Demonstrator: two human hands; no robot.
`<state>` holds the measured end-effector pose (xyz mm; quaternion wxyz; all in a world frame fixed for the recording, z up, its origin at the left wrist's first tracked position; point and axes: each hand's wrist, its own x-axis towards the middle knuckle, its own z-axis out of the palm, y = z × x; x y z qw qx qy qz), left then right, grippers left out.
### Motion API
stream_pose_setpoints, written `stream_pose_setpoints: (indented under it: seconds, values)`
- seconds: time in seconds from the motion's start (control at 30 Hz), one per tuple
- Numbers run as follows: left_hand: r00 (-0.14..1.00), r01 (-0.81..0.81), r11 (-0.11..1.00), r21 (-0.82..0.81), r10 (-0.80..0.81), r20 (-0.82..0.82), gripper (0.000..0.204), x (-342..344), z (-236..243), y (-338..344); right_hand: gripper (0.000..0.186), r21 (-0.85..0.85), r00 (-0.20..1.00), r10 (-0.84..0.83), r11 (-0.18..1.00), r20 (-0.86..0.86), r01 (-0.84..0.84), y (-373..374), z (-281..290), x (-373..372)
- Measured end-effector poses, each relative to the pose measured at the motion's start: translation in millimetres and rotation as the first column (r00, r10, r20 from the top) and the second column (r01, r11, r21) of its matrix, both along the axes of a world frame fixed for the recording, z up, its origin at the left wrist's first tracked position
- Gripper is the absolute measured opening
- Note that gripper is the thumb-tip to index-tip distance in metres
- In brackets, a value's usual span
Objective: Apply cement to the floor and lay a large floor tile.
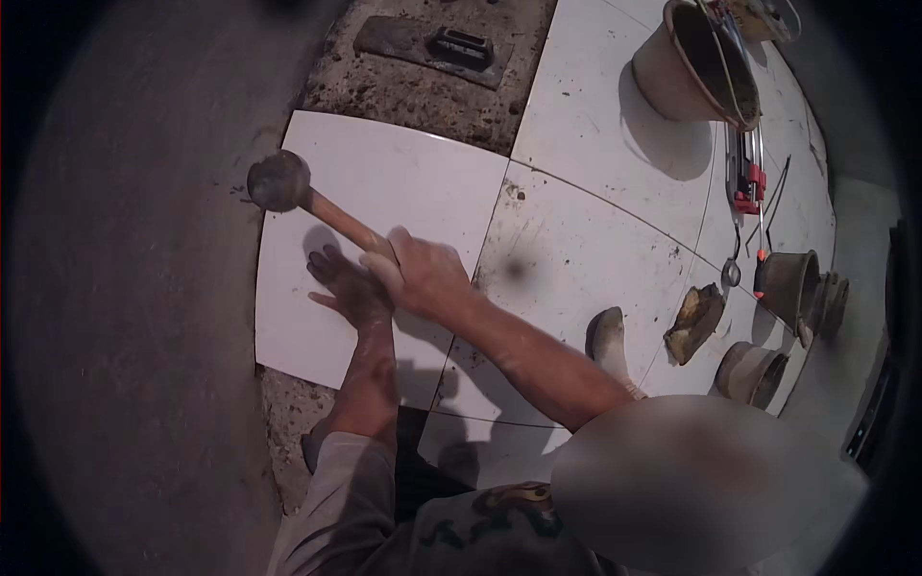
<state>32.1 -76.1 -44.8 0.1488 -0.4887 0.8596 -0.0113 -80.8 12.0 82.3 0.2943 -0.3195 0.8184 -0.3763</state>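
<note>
My right hand (pixel 423 276) is closed around the wooden handle of a mallet (pixel 351 226). The dark, round mallet head (pixel 279 180) is at the far left corner of a large white floor tile (pixel 423 173), over its left edge. Whether the head touches the tile I cannot tell. Just below the handle, my left hand (pixel 353 290) is against the same tile with its fingers spread, holding nothing. Part of that hand is behind my right hand.
A flat trowel (pixel 432 50) lies on rough mortar (pixel 403 101) beyond the tile. To the right stand a large bucket (pixel 667 72), a red tile cutter (pixel 746 187), a smaller bucket (pixel 788 283) and a dirty yellowish lump (pixel 694 324). A grey surface (pixel 144 288) borders the left.
</note>
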Motion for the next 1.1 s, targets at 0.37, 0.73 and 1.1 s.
stream_pose_setpoints:
  seconds: [0.37,0.73,1.1]
  values:
    - [0.964,-0.020,0.999,-0.037,0.009,-0.264,0.077,0.4,-3.3,3.9,0.034,-0.198,0.933,-0.320,0.916,0.167,0.349,92.6,2.5,17.1]
    - [0.978,-0.051,0.998,-0.031,0.044,-0.206,0.076,-5.4,1.4,4.9,0.045,-0.012,0.936,-0.351,0.936,0.029,0.351,79.7,-18.2,15.5]
    - [0.937,-0.004,0.999,-0.049,-0.014,-0.348,0.072,12.7,-14.0,0.8,0.040,0.372,1.000,0.014,0.928,-0.021,-0.005,111.9,-46.7,43.5]
